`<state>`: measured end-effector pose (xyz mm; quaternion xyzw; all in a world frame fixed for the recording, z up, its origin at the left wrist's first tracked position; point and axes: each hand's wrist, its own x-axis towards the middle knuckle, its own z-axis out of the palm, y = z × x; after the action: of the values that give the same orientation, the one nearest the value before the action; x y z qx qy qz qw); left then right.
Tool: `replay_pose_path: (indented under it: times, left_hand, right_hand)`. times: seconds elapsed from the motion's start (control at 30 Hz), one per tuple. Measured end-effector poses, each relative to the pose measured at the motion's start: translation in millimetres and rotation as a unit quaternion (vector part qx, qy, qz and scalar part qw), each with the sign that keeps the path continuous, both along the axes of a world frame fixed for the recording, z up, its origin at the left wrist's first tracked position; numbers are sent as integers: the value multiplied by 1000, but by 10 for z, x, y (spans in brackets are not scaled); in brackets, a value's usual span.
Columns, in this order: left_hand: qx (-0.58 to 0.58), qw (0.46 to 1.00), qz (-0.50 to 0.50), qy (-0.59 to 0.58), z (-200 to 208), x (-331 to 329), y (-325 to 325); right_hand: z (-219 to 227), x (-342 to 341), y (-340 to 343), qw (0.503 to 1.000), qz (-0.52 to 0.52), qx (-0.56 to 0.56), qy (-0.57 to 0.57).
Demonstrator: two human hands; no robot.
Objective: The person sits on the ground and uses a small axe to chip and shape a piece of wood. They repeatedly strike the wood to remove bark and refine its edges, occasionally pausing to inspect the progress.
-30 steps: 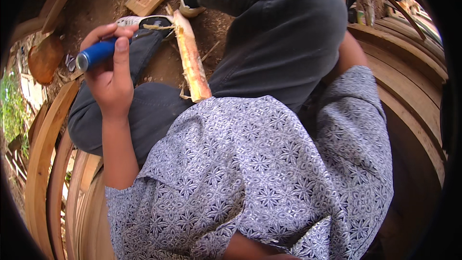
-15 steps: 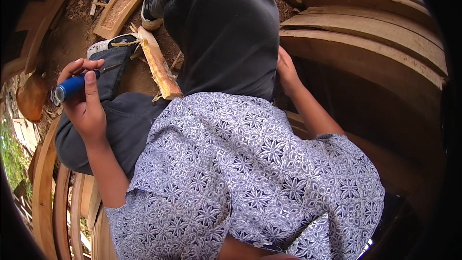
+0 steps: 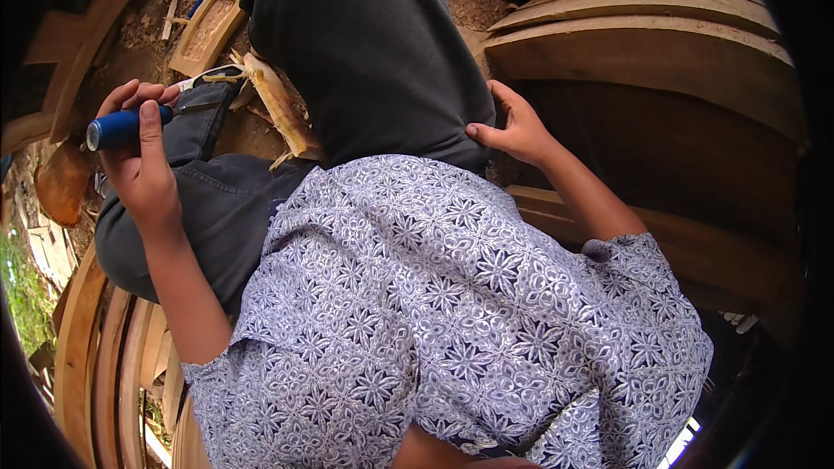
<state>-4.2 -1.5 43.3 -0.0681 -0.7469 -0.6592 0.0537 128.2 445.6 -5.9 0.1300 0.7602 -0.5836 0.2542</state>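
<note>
Left hand (image 3: 143, 156) out in front, thumb pressed along the blue-handled tool (image 3: 123, 128), fingers curled round it! Between the legs, the split wood piece (image 3: 280, 108). Right hand (image 3: 519, 128), thumb spread from fingers, touches the dark trousers (image 3: 373, 52).

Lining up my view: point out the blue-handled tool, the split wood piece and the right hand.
Blue-handled tool (image 3: 127, 127), head view: its handle.
Split wood piece (image 3: 280, 106), head view: mid-length.
Right hand (image 3: 521, 128), head view: back of hand.
</note>
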Motion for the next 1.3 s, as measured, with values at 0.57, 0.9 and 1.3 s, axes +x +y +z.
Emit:
replay_pose_path:
  times: [0.57,0.9,1.3]
  left_hand:
    - [64,997,-31,2,38,56,27]
    - [-276,927,-99,233,101,384,637]
    - [-311,940,-124,60,-366,562,966]
  right_hand:
    - [318,108,-105,990,75,122,-4]
    - [697,-1048,-1286,981,75,-180,-4]
    - [-69,-1718,-1899,959,204,-71,-183]
